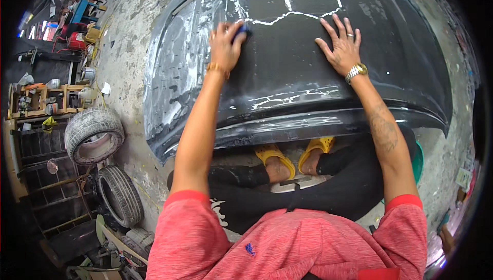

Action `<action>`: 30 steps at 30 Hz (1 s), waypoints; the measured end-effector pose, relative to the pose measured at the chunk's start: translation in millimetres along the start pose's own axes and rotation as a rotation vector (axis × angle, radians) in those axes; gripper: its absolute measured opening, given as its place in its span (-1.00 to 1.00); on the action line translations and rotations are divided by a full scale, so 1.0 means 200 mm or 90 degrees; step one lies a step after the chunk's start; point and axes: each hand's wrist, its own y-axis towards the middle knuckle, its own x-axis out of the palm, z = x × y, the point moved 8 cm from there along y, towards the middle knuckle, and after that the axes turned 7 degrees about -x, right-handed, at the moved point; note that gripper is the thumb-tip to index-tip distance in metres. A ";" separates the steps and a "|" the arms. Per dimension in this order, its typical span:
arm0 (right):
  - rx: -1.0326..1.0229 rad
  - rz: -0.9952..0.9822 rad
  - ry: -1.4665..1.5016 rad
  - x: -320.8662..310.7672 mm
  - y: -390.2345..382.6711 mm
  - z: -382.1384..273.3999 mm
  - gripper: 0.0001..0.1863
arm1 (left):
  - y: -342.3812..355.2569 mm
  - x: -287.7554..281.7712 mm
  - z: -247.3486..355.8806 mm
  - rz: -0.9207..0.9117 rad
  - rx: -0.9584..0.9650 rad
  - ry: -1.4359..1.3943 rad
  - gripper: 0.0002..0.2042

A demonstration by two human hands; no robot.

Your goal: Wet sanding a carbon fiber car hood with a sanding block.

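A dark car hood lies in front of me, its surface wet and shiny in the middle and streaked with grey-white film on the left. My left hand is closed round a small dark blue block, pressed to the hood left of its centre. Motion blurs this hand and the block, and the block's underside is hidden. To the right, my right hand rests flat on the hood with fingers spread, holding nothing.
Two worn tires stand on the concrete floor at left, beside a cluttered wooden rack. A green tub shows partly behind my right knee. My yellow clogs are just below the hood's near edge.
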 end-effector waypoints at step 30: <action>0.133 -0.051 -0.051 -0.32 -0.94 1.09 -0.37 | -0.65 -0.05 0.66 -0.224 0.013 -0.060 -0.64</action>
